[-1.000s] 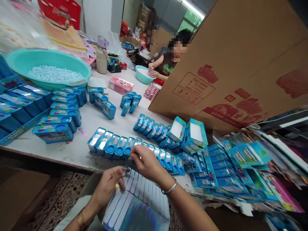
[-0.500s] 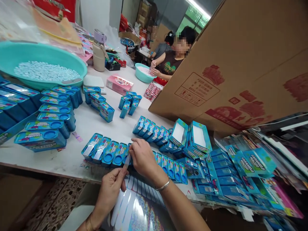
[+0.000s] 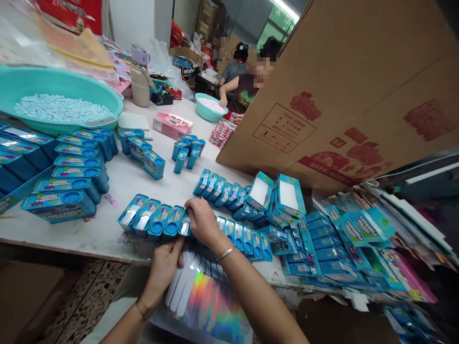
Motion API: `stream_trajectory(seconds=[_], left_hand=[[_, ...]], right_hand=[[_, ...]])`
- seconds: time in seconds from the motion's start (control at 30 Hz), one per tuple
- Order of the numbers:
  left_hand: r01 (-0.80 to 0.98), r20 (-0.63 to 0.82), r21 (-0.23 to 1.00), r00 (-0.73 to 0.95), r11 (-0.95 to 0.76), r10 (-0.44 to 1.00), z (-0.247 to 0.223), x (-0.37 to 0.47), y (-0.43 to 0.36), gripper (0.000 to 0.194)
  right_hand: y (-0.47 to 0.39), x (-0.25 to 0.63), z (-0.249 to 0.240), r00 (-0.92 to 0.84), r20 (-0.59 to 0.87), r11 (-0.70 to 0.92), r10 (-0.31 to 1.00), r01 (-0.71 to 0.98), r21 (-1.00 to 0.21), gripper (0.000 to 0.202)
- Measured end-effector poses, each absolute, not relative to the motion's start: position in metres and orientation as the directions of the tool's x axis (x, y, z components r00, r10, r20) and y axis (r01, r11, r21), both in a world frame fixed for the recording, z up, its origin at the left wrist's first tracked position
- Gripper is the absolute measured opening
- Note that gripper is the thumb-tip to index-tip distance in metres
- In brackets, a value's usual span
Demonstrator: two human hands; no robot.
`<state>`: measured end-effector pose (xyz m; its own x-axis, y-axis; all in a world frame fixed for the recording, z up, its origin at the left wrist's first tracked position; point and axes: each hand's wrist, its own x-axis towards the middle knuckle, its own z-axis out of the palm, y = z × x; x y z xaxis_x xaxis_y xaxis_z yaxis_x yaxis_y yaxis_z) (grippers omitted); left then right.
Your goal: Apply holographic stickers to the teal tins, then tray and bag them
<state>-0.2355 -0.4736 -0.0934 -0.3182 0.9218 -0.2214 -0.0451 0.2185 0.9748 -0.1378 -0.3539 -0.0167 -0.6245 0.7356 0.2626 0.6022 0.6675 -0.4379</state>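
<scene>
A clear, shiny sticker strip (image 3: 185, 228) lies along the top of a small blue candy box (image 3: 186, 217) in the near row. My right hand (image 3: 205, 220), fingers closed and bent, presses the strip's far end against that box. At the near end, my left hand (image 3: 165, 263) pinches with thumb and forefinger against the box's lower edge; its fingertips are partly hidden. The two leftmost boxes (image 3: 133, 210) carry similar shiny strips, while neighbouring boxes (image 3: 174, 220) show bare round lids. Below my hands, a sticker sheet (image 3: 211, 298) with pale strips and a rainbow glare rests across my lap.
A turquoise basin (image 3: 68, 76) of pale blue candies stands at the left, near more blue boxes (image 3: 77, 157). A large cardboard carton (image 3: 337, 95) leans at the right above stacked display boxes (image 3: 292, 196). A co-worker (image 3: 247, 88) sits across the table beside a smaller basin (image 3: 208, 112).
The strip, held above the box before, now lies down on it. Both hands have lowered onto the box. The whole view has shifted slightly, and the co-worker's hand has moved to the small basin.
</scene>
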Motion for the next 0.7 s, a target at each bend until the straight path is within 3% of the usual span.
stream_trajectory(seconds=[0.17, 0.27, 0.33, 0.43, 0.57, 0.7], left_hand=[[-0.110, -0.210, 0.976, -0.230, 0.189, 0.950, -0.072, -0.246, -0.495, 0.055], [-0.126, -0.222, 0.972, -0.186, 0.201, 0.957, -0.055, -0.246, -0.510, 0.058], [-0.160, -0.258, 0.959, -0.152, 0.234, 0.954, -0.048, -0.241, -0.518, 0.063], [-0.226, -0.363, 0.911, -0.042, 0.345, 0.931, -0.043, -0.231, -0.524, 0.076], [-0.308, -0.464, 0.832, 0.069, 0.462, 0.883, -0.037, -0.220, -0.527, 0.092], [-0.352, -0.519, 0.770, 0.140, 0.532, 0.843, -0.028, -0.216, -0.527, 0.097]], right_hand=[[-0.406, -0.114, 0.008, -0.533, 0.380, 0.650, 0.756, 0.545, -0.529, 0.032], [-0.464, -0.090, 0.016, -0.546, 0.284, 0.591, 0.788, 0.540, -0.600, 0.020], [-0.497, -0.079, 0.012, -0.549, 0.234, 0.573, 0.802, 0.600, -0.558, 0.022], [-0.524, -0.072, -0.001, -0.465, 0.274, 0.539, 0.842, 0.690, -0.483, 0.032], [-0.534, -0.068, -0.015, -0.380, 0.369, 0.522, 0.848, 0.718, -0.460, 0.015], [-0.540, -0.062, -0.022, -0.369, 0.437, 0.551, 0.820, 0.716, -0.429, 0.013]])
